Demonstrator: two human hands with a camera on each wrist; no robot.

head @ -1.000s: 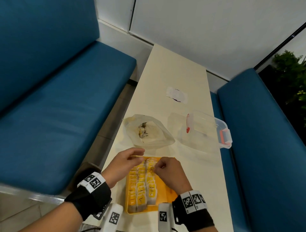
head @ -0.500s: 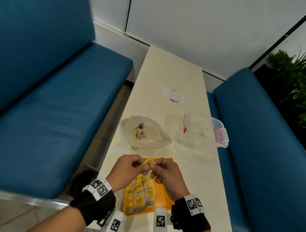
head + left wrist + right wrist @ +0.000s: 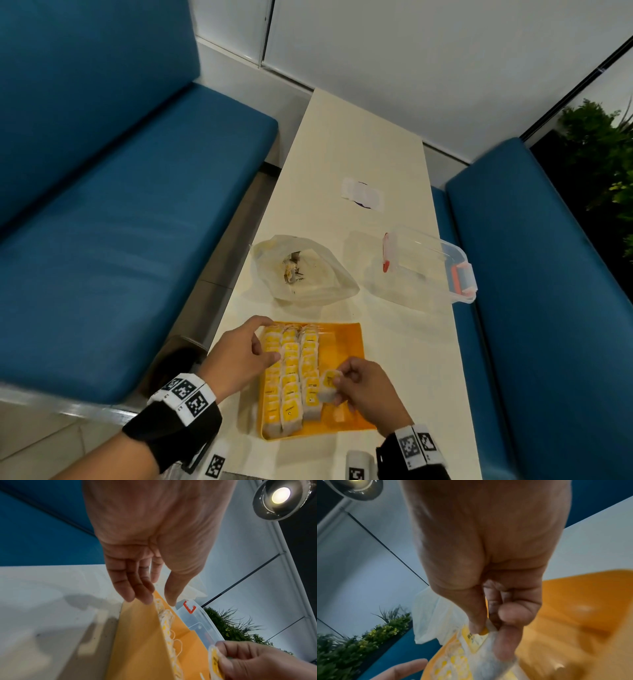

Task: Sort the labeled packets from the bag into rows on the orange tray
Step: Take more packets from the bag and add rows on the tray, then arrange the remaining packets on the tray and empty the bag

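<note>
An orange tray [image 3: 346, 346] lies at the near end of the table with three rows of yellow-labeled packets [image 3: 291, 373] filling its left half. My right hand [image 3: 363, 387] pinches one yellow-labeled packet [image 3: 329, 385] between thumb and fingers, just right of the third row; the same packet [image 3: 476, 639] shows in the right wrist view. Relaxed and holding nothing, my left hand [image 3: 246, 349] hovers over the tray's left edge beside the first row, fingers [image 3: 133, 588] loosely extended. Beyond the tray lies the clear plastic bag [image 3: 305, 270] with a few scraps inside.
A clear plastic box [image 3: 424, 267] with orange clips sits at the table's right edge. A small white paper [image 3: 363, 193] lies farther back. Blue benches [image 3: 102, 240] flank the narrow table on both sides. The tray's right half is bare orange.
Both hands held a packet together over the tray's far end; now the left hand has let go, and the right hand has carried the packet toward me beside the third row.
</note>
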